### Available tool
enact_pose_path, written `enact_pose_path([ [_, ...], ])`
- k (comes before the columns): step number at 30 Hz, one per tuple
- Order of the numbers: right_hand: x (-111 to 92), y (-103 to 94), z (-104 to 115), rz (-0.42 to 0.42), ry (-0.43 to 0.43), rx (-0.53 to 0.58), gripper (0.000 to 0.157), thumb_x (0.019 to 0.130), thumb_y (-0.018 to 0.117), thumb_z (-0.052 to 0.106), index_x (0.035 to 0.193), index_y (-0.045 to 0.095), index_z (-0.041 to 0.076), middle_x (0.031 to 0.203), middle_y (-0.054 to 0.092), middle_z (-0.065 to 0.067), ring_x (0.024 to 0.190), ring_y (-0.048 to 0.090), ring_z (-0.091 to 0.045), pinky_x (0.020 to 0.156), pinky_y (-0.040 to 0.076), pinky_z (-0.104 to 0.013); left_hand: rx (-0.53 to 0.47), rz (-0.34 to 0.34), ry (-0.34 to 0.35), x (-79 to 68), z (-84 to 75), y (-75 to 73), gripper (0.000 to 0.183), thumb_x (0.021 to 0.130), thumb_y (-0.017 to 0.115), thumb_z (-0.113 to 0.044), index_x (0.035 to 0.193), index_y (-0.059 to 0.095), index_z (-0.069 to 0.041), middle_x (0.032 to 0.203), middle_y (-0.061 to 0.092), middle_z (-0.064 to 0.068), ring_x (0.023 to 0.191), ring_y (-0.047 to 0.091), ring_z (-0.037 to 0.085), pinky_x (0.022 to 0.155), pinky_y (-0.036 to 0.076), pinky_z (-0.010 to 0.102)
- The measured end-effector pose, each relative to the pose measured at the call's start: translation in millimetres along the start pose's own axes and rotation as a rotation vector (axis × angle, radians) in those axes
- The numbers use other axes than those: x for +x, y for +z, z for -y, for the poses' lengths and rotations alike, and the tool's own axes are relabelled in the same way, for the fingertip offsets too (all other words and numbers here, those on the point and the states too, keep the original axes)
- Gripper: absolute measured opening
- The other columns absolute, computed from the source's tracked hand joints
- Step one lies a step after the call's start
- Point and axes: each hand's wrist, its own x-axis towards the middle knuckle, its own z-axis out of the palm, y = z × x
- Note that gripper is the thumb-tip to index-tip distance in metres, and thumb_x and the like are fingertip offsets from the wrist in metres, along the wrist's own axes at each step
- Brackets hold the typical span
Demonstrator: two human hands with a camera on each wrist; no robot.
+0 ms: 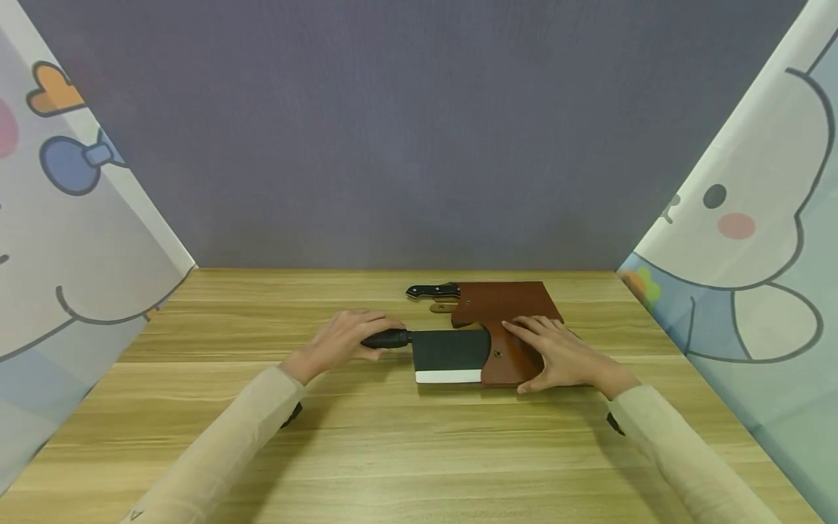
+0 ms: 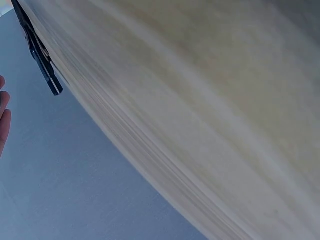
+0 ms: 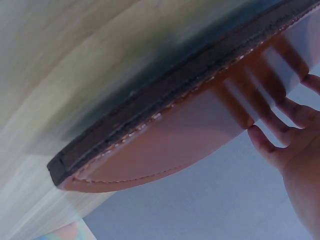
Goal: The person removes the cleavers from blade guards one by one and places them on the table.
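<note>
A cleaver [image 1: 447, 351] with a black blade and a white edge lies partly inside a brown leather sheath [image 1: 497, 371]. My left hand [image 1: 347, 336] grips its black handle [image 1: 388, 338] from the left. On the sheath's right part rests my right hand [image 1: 564, 356], fingers spread over the leather and thumb by the near edge. The right wrist view shows its fingertips touching the smooth leather face. The blade's far end is hidden in the sheath. In the left wrist view only a few of the left fingers [image 2: 4, 112] show at the edge.
Just behind lies a second knife with a riveted black handle [image 1: 432, 291], its blade hidden in another brown sheath [image 1: 507, 300]. A small strap [image 1: 441, 308] sticks out beside it. A grey panel [image 1: 406, 145] closes off the back of the wooden table [image 1: 393, 451].
</note>
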Motion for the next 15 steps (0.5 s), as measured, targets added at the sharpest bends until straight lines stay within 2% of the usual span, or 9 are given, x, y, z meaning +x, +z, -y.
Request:
enact_pose_path([
  [4,-0.2,0.4,-1.6,-0.005,0.000,-0.012,0.108,0.059,0.073,0.064,0.144,0.029,0.013,0.140,0.036,-0.017,0.125,0.035,-0.036,0.096,0.030,-0.060,-0.003,-0.005,-0.004,-2.3,1.5,-2.0,0.045,0.083,0.061,-0.044,0.121,0.059,-0.018,0.108,0.065,-0.001,0.068,0.057,0.008,0.051,0.040,0.018],
  [8,-0.4,0.8,-1.8,-0.008,-0.004,-0.017,0.108,0.059,0.072,0.065,0.144,0.030,0.013,0.140,0.036,-0.017,0.125,0.035,-0.036,0.096,0.030,-0.060,0.000,0.006,-0.013,-4.5,2.6,-3.6,0.047,0.086,0.053,-0.049,0.121,0.058,-0.019,0.110,0.065,-0.003,0.065,0.053,0.006,0.049,0.035,0.016],
  [12,-0.9,1.1,-1.5,-0.005,-0.005,-0.021,0.108,0.059,0.071,0.067,0.144,0.029,0.014,0.140,0.037,-0.017,0.125,0.035,-0.036,0.096,0.030,-0.060,0.011,0.010,-0.016,-6.9,3.1,-4.4,0.044,0.086,0.055,-0.047,0.121,0.058,-0.021,0.109,0.065,-0.004,0.063,0.051,0.004,0.048,0.033,0.014],
  [15,-1.0,1.3,-1.6,-0.001,-0.005,-0.025,0.108,0.060,0.070,0.067,0.144,0.029,0.014,0.140,0.036,-0.017,0.125,0.035,-0.036,0.096,0.030,-0.060,0.012,0.006,-0.015,-8.6,3.6,-4.6,0.043,0.085,0.057,-0.045,0.121,0.058,-0.021,0.108,0.065,-0.004,0.065,0.054,0.005,0.050,0.037,0.015],
])
